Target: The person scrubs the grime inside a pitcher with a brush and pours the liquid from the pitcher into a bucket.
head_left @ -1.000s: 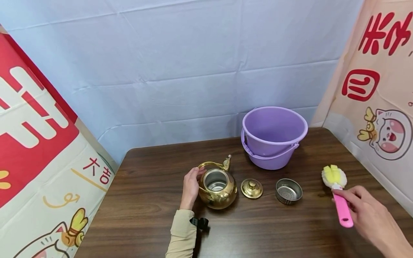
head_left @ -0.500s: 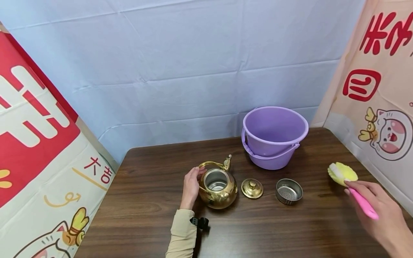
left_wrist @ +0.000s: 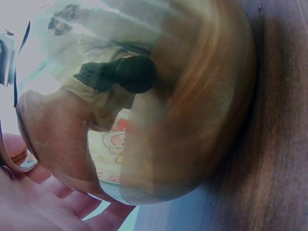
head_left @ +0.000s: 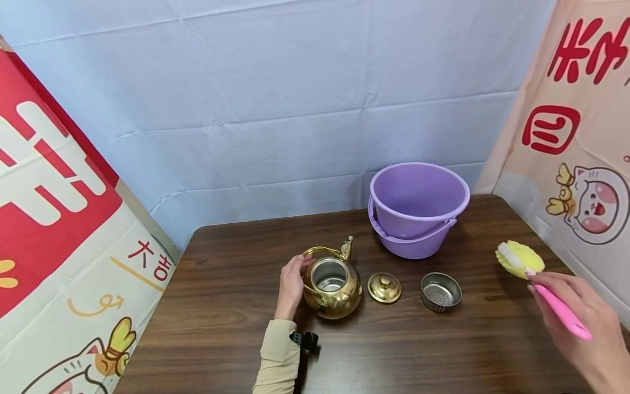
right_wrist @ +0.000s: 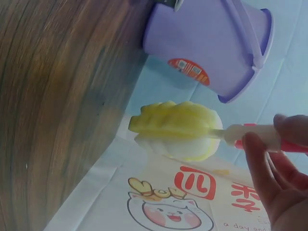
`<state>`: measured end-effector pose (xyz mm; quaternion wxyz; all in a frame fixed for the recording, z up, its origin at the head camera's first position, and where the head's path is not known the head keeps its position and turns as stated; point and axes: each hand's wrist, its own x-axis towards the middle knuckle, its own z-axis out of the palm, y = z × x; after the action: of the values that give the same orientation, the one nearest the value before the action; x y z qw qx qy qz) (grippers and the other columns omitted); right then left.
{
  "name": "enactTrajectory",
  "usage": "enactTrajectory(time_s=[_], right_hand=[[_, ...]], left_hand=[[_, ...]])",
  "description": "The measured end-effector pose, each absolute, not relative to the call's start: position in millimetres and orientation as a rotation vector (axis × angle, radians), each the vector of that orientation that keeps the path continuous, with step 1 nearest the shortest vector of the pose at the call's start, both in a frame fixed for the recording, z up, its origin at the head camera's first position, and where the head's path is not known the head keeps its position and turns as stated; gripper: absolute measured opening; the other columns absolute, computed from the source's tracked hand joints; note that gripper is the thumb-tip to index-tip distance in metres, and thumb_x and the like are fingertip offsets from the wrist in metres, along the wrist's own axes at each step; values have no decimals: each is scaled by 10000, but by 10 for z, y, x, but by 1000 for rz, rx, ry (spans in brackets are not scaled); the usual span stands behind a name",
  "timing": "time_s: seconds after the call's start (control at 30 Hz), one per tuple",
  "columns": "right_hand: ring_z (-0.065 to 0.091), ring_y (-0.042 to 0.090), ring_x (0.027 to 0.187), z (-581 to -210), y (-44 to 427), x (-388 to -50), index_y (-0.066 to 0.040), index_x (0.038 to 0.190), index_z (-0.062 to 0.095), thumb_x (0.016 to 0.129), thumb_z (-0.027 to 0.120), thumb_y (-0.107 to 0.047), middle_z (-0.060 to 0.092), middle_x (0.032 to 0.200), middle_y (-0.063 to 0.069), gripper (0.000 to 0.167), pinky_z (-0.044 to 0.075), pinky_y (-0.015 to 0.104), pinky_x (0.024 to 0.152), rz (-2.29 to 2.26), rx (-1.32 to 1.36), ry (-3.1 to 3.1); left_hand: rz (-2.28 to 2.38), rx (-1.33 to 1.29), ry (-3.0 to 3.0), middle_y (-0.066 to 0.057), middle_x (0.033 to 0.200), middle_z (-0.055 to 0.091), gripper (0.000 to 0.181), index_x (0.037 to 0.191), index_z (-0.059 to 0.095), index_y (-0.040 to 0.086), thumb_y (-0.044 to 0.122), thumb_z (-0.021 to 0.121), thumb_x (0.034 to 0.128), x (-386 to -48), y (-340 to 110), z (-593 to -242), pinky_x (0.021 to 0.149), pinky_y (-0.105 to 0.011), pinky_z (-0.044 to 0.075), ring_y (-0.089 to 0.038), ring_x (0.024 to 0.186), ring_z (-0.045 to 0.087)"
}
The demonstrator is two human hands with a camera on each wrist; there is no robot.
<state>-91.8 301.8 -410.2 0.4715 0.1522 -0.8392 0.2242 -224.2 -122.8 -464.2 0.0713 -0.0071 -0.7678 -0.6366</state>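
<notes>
Gold and gleaming, the kettle [head_left: 336,303] is touching the loosely spread left hand [head_left: 291,282], while the right hand [head_left: 598,318] is pinching the brush [right_wrist: 202,129].

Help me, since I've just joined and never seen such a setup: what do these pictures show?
There's no robot; these are a person's bare hands. The wide view comes from a camera worn on the head, the two close views from one on each wrist. On the wooden table are a golden kettle without its cover, a golden lid, a perforated metal strainer and a purple bucket. The left hand rests against the kettle; the right hand holds a pink-handled sponge brush.
</notes>
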Motion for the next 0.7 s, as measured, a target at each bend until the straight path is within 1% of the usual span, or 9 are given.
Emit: enactTrajectory(time_s=[0.13, 0.27, 0.37, 0.5, 0.7], right_hand=[[365, -224, 1115, -4074, 2975, -881, 95, 896, 674, 983, 441, -513, 613, 839, 232, 657, 271, -16, 990, 577, 368, -2047], [419, -214, 1084, -4056, 2924, -873, 99, 868, 677, 964, 497, -494, 621, 801, 217, 628, 306, -21, 952, 615, 386, -1986], [447, -207, 1064, -4028, 2867, -869, 97, 850, 679, 951, 531, -486, 624, 778, 203, 610, 320, -21, 939, 632, 402, -1948], [464, -201, 1043, -3977, 2766, -854, 91, 837, 680, 941, 555, -481, 622, 765, 192, 595, 330, -17, 934, 650, 407, -1919], [498, -187, 1015, -3917, 2640, -834, 100, 823, 681, 924, 602, -445, 651, 781, 149, 560, 352, -13, 911, 701, 400, -1868]], left_hand=[[-1926, -16, -2312, -231, 1123, 688, 434, 1163, 651, -42, 217, 322, 1049, -2244, -1234, -4642, 885, -336, 484, -346, 1043, 638], [-1952, -20, -2313, -273, 1134, 668, 425, 1167, 632, -85, 171, 313, 1052, -2219, -1230, -4577, 912, -400, 481, -399, 1060, 622], [-1951, -34, -2319, -306, 1135, 652, 412, 1164, 615, -122, 125, 308, 1045, -2147, -1210, -4451, 921, -436, 479, -433, 1060, 612], [-1940, -35, -2328, -321, 1144, 641, 405, 1163, 607, -133, 109, 306, 1041, -2043, -1178, -4292, 931, -447, 477, -439, 1069, 606], [-1948, -42, -2327, -327, 1152, 634, 414, 1171, 598, -141, 117, 300, 1044, -2019, -1168, -4255, 948, -470, 467, -445, 1081, 594]])
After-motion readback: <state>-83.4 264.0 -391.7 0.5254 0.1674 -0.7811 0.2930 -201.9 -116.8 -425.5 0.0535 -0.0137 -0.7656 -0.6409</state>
